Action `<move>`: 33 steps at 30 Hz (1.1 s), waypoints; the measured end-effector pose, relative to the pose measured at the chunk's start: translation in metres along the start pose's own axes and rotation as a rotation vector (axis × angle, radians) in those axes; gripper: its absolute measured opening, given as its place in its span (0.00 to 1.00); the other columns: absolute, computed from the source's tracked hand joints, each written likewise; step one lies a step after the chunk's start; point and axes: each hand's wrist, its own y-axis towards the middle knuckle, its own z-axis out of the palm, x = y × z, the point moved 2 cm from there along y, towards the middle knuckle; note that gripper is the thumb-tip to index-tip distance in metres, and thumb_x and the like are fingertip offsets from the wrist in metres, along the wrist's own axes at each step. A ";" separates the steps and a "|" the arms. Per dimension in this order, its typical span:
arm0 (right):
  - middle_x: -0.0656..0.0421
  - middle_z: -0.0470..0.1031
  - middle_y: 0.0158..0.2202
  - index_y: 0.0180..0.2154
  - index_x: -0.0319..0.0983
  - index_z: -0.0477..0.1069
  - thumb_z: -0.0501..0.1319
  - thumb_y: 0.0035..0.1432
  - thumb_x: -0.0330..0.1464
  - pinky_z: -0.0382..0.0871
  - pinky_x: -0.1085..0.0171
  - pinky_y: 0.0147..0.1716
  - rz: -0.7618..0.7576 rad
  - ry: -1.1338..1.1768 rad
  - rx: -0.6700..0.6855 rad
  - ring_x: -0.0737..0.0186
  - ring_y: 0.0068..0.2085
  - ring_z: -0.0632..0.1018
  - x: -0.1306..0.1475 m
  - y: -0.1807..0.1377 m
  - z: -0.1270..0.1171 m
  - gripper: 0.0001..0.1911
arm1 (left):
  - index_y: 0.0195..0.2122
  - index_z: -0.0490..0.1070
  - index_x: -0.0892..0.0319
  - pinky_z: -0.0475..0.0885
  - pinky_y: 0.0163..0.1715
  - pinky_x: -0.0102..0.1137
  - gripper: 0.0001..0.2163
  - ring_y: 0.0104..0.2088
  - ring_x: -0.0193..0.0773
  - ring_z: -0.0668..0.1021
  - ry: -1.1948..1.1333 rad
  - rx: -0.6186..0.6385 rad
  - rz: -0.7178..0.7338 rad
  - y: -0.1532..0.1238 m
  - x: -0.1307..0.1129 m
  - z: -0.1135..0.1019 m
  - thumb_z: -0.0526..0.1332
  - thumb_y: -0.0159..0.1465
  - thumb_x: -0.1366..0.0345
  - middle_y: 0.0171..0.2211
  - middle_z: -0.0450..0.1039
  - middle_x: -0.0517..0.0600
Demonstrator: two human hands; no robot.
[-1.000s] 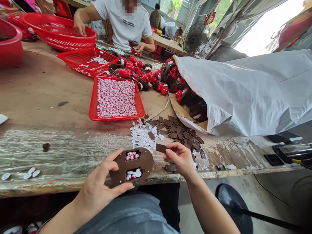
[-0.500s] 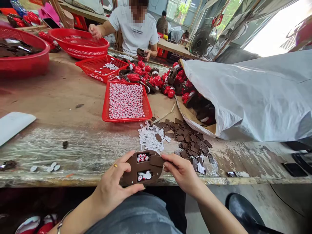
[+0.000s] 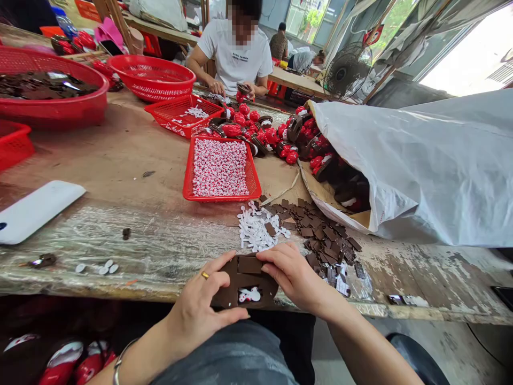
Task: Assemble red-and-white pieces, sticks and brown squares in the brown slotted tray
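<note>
A dark brown oval plastic base (image 3: 267,282) is held over the table's front edge, its flat side facing me. My left hand (image 3: 202,299) is closed round its left side, thumb along the lower edge. My right hand (image 3: 294,278) is at its upper right, fingertips on a brown rectangular cover (image 3: 249,265) that lies over the upper opening. Whether this cover sits flush I cannot tell. In the lower, uncovered opening are a white spoon-shaped piece (image 3: 250,293) and small red-and-white balls. Just beyond the base lie a pile of white spoon-shaped pieces (image 3: 256,227) and many brown covers (image 3: 326,235).
A red tray (image 3: 186,182) of red-and-white balls stands mid-table. Red-and-brown figures (image 3: 244,125) spill from a white sack (image 3: 420,171) on the right. Red baskets (image 3: 152,88) stand back left, and a white flat object (image 3: 44,211) lies left. Across the table sits a co-worker (image 3: 236,53).
The brown cover has moved from the right of the base to over its upper opening, hiding the balls there. My right hand has moved left with it. The view has shifted left.
</note>
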 end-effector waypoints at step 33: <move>0.52 0.81 0.47 0.49 0.37 0.79 0.61 0.68 0.33 0.72 0.60 0.49 0.718 0.007 0.056 0.57 0.47 0.80 -0.086 0.015 0.008 0.12 | 0.59 0.69 0.61 0.81 0.52 0.40 0.21 0.55 0.50 0.79 -0.005 0.090 0.097 -0.007 0.015 -0.001 0.65 0.69 0.56 0.61 0.66 0.63</move>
